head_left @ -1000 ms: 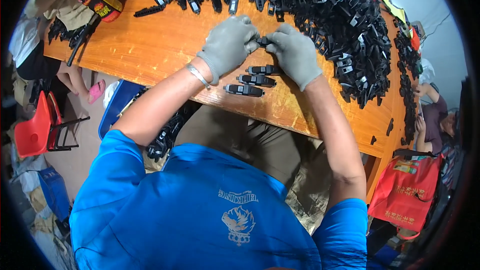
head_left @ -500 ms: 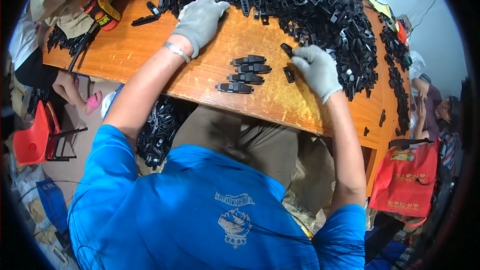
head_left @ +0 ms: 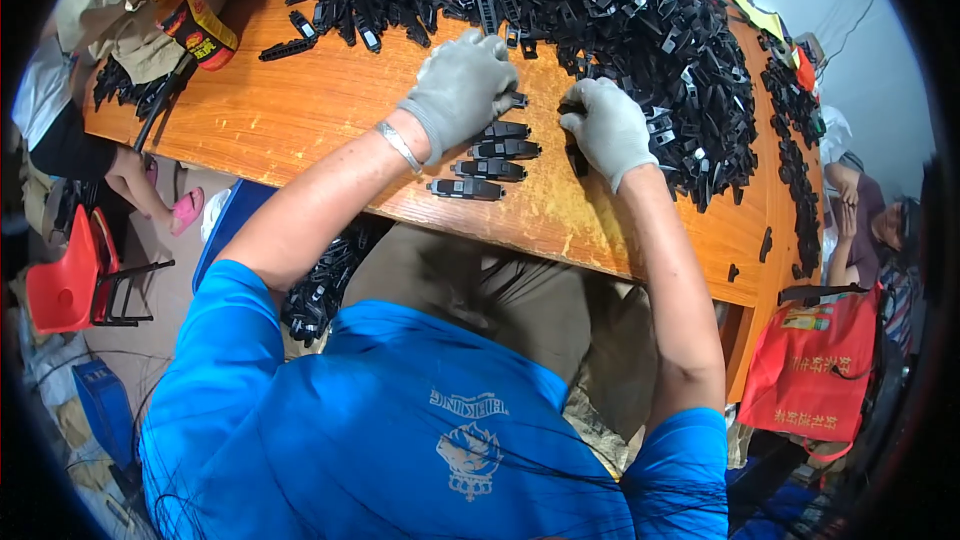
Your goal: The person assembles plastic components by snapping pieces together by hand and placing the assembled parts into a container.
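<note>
Four black clips (head_left: 490,170) sit stacked in a slanting row on the orange table (head_left: 300,130), and they haven't shifted. What has changed is me: half a second ago my left hand (head_left: 465,80) was stretched out at the edge of the black pile (head_left: 650,50); now it's back over the far end of the row, with a small black piece (head_left: 518,100) showing at the fingertips. My right hand (head_left: 610,125) has come inward too, so the two face each other with only a narrow strip of tabletop between. As I judge it, that puts me past the fetching and back at the handling.

Pose now: left knuckles up, fingers bent, thumb and fingers closed on that piece. Right hand palm down, fingers curled toward the left; something dark is at its tips, but I can't tell whether I'm gripping it. Another loose piece (head_left: 577,160) lies just beside that hand, partly under it.
</note>
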A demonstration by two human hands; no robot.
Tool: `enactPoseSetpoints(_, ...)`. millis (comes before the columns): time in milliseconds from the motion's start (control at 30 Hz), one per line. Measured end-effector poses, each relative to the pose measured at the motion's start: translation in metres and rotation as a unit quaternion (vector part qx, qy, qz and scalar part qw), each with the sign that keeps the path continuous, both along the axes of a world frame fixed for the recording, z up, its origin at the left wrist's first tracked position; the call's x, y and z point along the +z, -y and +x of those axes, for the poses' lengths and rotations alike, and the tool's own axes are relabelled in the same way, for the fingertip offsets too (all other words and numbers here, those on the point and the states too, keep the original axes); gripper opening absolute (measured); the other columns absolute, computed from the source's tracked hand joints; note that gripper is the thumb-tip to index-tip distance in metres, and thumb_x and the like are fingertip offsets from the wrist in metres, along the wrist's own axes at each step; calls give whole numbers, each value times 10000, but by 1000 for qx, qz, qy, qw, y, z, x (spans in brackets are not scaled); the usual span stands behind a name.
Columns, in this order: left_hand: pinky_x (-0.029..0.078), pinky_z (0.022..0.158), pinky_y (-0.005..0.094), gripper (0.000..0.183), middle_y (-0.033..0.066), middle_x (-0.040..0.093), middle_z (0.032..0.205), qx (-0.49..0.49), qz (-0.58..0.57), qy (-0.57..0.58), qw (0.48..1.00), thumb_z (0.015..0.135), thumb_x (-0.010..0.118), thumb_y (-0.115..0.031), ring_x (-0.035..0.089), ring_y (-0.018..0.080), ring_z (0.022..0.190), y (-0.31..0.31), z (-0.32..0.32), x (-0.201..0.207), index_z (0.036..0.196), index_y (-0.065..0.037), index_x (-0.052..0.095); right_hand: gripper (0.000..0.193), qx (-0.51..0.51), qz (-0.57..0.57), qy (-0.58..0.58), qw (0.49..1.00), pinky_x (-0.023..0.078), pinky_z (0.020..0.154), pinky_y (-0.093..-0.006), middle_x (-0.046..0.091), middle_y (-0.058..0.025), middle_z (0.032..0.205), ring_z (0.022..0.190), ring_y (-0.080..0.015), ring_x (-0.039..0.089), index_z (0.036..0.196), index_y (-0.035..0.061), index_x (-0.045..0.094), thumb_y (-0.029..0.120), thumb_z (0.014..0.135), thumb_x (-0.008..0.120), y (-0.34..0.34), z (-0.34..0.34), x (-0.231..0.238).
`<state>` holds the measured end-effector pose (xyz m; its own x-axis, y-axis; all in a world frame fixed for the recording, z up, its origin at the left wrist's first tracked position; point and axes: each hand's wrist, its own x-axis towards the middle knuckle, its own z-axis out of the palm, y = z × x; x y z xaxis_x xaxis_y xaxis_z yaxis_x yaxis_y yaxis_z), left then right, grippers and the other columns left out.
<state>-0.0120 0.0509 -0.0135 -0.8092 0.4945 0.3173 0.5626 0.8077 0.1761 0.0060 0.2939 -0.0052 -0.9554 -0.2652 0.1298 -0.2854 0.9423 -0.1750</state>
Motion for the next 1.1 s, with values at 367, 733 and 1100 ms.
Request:
enactPoseSetpoints(367,546,908,471,214,88,726,1051,15,134,32,990,889,836,-251,665,353,1049,36,3,-29,1061,-133,784,316,8,-284,-33,958,606,824,-356,775,-138,986,864,-263,761,1095,29,811,194,833,878,23,12,-9)
enactPoseSetpoints(733,534,897,471,197,98,721,1030,27,144,26,989,877,849,-214,663,354,1018,30,14,-25,1036,-120,781,254,-34,-189,18,981,596,887,-438,773,-173,1026,985,-348,754,1036,46,779,160,826,865,3,20,-10)
enactPoseSetpoints(1100,534,886,464,197,78,715,1012,25,135,20,990,901,834,-276,655,340,1011,29,8,-26,1025,-132,783,192,50,-143,-54,987,594,801,-452,704,-118,1009,948,-328,728,998,114,823,250,863,838,36,0,-1)
